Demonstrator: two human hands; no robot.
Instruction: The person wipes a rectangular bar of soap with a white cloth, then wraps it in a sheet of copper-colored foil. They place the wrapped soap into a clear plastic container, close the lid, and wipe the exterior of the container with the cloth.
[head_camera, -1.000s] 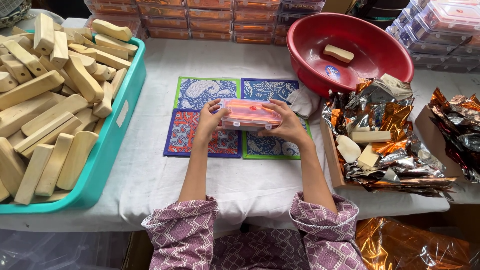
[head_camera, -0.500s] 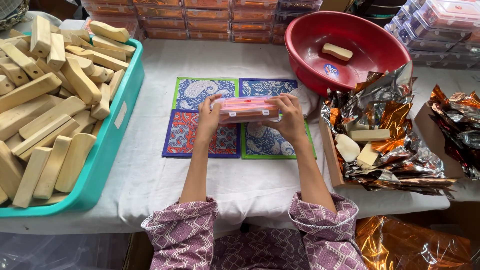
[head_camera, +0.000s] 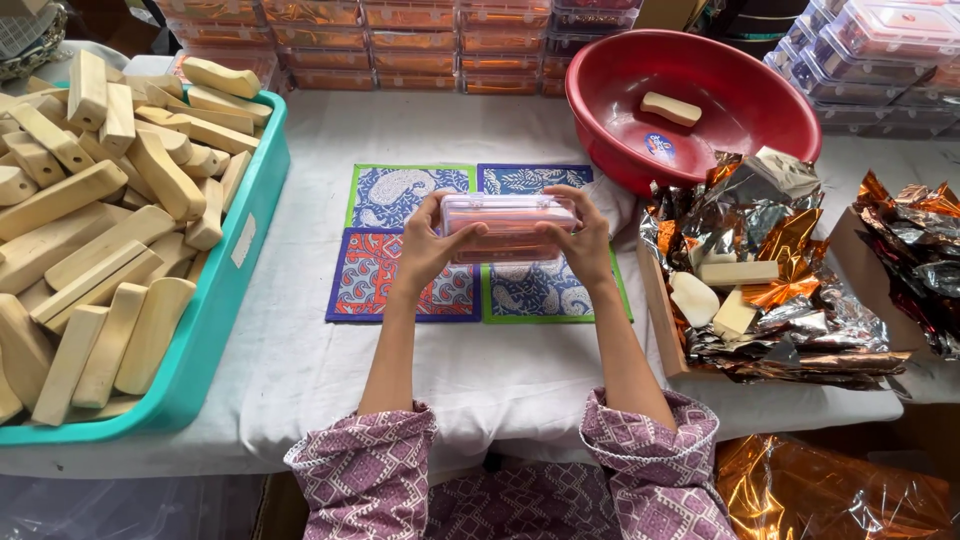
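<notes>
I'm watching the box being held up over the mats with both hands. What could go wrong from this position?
1. The clear plastic box is pinched only at its ends by the left hand and right hand, above the patterned mats; a slip could drop it.
2. The red basin and the foil wrappers sit close to the right elbow's side; a wide swing might knock them.

Teal tub (head_camera: 225, 300) of pale wooden blocks (head_camera: 95, 240), red basin (head_camera: 700, 130) — one block inside, crumpled foil wrappers (head_camera: 790, 290), patterned mats (head_camera: 400, 240)
</notes>
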